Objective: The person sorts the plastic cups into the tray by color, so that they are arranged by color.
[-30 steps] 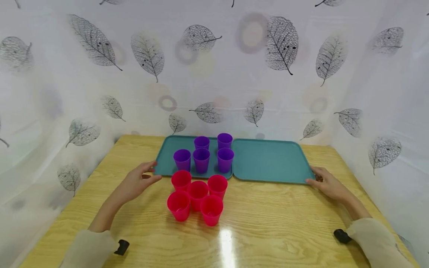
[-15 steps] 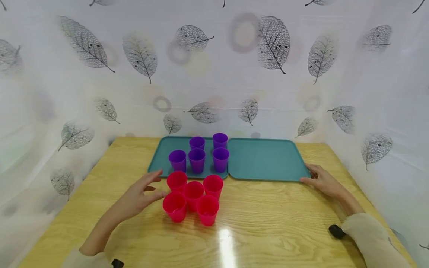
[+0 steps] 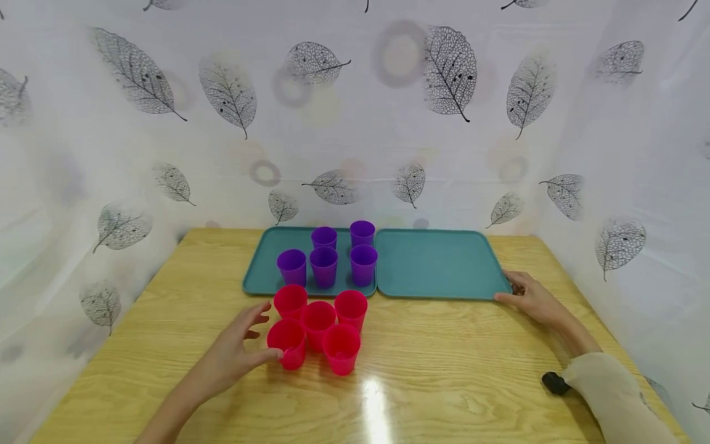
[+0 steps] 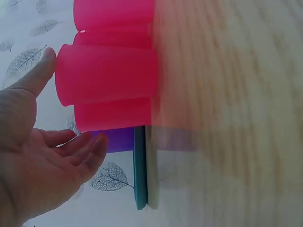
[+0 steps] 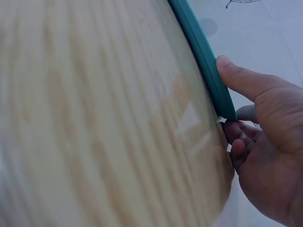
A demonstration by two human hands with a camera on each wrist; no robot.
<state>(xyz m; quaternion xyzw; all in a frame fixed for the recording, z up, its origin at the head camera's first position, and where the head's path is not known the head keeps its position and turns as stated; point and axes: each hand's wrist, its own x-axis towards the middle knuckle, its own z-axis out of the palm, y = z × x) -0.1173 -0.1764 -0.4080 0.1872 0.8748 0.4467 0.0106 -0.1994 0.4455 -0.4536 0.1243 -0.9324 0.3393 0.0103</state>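
Several red cups [image 3: 318, 325] stand upright in a cluster on the table. My left hand [image 3: 233, 351] is beside the front left red cup [image 3: 287, 345], fingers spread and thumb extended toward its rim; contact is unclear. The left wrist view shows this hand [image 4: 52, 142] with nothing in its palm, next to the cup wall [image 4: 106, 75]. My right hand [image 3: 535, 299] holds the near right corner of a teal tray [image 3: 444, 265]. In the right wrist view its thumb lies on the tray edge [image 5: 208, 71], with the other fingers bent at the corner.
A second teal tray [image 3: 261, 271] adjoins the first on its left and bears several upright purple cups [image 3: 324, 269]. Both trays lie along the back of the wooden table [image 3: 444, 370]. A curtain with leaf prints [image 3: 355, 123] hangs behind and at the sides.
My left hand has come from beside the left tray toward the camera and right, to the front left red cup. The right hand stays at the tray corner. The head view has shifted slightly.
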